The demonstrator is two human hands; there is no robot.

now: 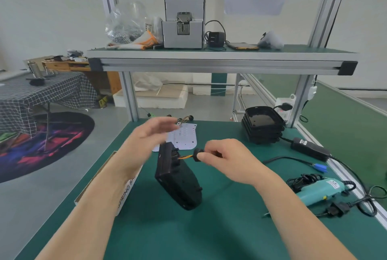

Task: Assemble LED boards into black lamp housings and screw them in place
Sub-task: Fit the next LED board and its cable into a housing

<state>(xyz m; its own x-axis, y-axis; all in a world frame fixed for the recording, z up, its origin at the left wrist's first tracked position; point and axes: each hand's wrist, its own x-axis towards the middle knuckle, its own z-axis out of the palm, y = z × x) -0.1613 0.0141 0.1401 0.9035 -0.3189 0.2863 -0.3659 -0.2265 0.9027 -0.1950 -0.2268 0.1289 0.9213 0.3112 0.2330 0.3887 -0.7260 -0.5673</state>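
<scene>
A black lamp housing stands tilted on the green bench mat, its back side up. Orange and brown wires run out of its upper end to a round black grommet. My right hand pinches that grommet between thumb and fingers. My left hand hovers blurred above the housing's top end with its fingers stretched out, holding nothing. Behind it lie white LED boards flat on the mat, with wire leads at their far edge. A stack of empty black housings sits at the back right.
A teal electric screwdriver with coiled cable lies at the right, beside a black power adapter. A cardboard box sits at the mat's left edge. The upper shelf carries a screw feeder and a bag of screws.
</scene>
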